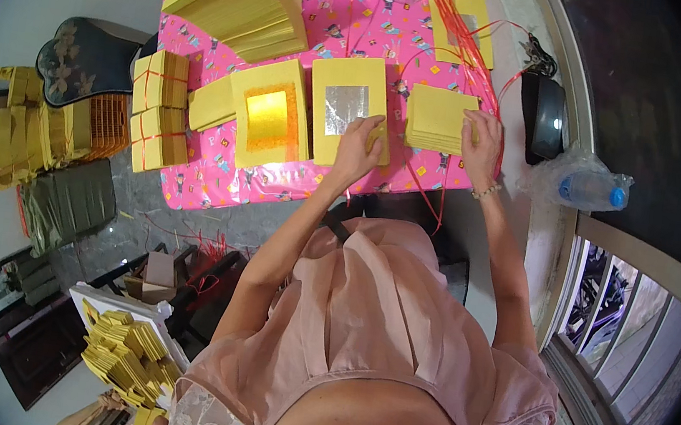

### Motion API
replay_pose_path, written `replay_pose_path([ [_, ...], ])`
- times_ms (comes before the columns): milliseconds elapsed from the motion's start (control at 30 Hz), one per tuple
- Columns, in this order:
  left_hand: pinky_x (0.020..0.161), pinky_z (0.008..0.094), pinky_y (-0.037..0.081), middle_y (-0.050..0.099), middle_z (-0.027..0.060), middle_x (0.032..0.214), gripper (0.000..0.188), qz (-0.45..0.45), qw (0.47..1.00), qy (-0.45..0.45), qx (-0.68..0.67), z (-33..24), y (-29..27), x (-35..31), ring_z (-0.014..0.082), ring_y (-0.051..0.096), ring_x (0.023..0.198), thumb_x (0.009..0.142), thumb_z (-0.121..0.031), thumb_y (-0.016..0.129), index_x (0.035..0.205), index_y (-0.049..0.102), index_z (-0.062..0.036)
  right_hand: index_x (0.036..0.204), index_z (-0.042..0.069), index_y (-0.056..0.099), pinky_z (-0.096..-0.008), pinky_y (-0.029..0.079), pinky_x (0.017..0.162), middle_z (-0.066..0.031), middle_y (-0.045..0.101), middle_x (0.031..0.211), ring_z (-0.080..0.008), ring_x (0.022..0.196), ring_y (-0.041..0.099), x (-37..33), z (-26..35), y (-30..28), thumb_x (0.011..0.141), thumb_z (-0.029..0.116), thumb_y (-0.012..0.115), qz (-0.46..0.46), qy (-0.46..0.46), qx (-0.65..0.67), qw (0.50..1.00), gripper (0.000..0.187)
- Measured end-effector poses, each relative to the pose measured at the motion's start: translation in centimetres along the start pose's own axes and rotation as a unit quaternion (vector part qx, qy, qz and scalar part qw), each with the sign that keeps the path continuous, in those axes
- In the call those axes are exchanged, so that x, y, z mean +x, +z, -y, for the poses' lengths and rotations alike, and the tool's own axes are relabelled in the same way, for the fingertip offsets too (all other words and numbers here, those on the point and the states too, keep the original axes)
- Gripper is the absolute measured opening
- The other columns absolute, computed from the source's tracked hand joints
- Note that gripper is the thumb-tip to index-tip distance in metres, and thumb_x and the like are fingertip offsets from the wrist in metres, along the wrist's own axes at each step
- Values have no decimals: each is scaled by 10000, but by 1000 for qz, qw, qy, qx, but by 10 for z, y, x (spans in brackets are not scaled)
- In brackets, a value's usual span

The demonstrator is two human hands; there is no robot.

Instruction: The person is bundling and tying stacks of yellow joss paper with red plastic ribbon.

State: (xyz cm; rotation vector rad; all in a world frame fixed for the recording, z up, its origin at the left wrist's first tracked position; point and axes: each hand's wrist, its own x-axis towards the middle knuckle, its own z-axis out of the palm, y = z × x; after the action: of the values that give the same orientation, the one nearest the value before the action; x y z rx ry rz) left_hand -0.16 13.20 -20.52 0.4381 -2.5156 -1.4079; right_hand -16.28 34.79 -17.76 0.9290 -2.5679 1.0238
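Observation:
My left hand (361, 146) rests on the right side of a stack of yellow paper (331, 73) with a silver patch on its top sheet. Its fingers are apart and touch the paper. At the right edge of a smaller stack of plain yellow paper (442, 119) lies my right hand (482, 145), fingers spread and bent against the corner. To the left is another yellow stack (245, 92), its top sheet bearing a gold square within an orange border. Beside that, a plain yellow stack (214, 106) lies partly covered.
A pink patterned cloth (361, 30) covers the table. A tall yellow paper pile (246, 13) stands at the far left, near bundles tied with red string (159, 112). Red plastic strings (463, 25) trail across the far right. A bagged bottle (587, 190) stands by the window.

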Motion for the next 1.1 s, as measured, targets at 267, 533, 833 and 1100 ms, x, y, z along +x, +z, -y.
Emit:
replay_pose_path([
  [267, 903, 426, 457, 625, 143, 1066, 473, -13, 983, 9, 182, 14, -52, -58, 341, 558, 1026, 706, -121, 785, 1152, 636, -67, 997, 77, 638, -388, 438, 821, -72, 589, 987, -257, 975, 555, -27, 66, 50, 782, 182, 711, 241, -242, 47, 939, 250],
  [533, 902, 428, 462, 604, 134, 1098, 469, -1, 980, 20, 199, 21, -53, -61, 327, 553, 1032, 675, -75, 780, 1123, 640, -62, 977, 82, 579, -382, 426, 785, -63, 542, 946, -241, 939, 522, -37, 80, 80, 735, 205, 735, 302, -292, 7, 907, 313],
  [833, 868, 401, 488, 594, 120, 1062, 411, -11, 981, 24, 192, 33, -51, -61, 326, 554, 1016, 694, -46, 749, 1091, 646, -76, 829, 71, 607, -392, 496, 700, -54, 573, 849, -244, 824, 581, -24, 69, 86, 776, 202, 705, 339, -309, 40, 888, 173],
  [1100, 827, 386, 512, 642, 104, 1042, 261, -26, 989, 22, 142, 35, -56, -62, 304, 593, 993, 745, -44, 726, 1005, 696, -55, 769, 40, 659, -416, 494, 710, -96, 629, 793, -302, 800, 612, -7, 76, 86, 834, 225, 664, 399, -167, 105, 895, 196],
])
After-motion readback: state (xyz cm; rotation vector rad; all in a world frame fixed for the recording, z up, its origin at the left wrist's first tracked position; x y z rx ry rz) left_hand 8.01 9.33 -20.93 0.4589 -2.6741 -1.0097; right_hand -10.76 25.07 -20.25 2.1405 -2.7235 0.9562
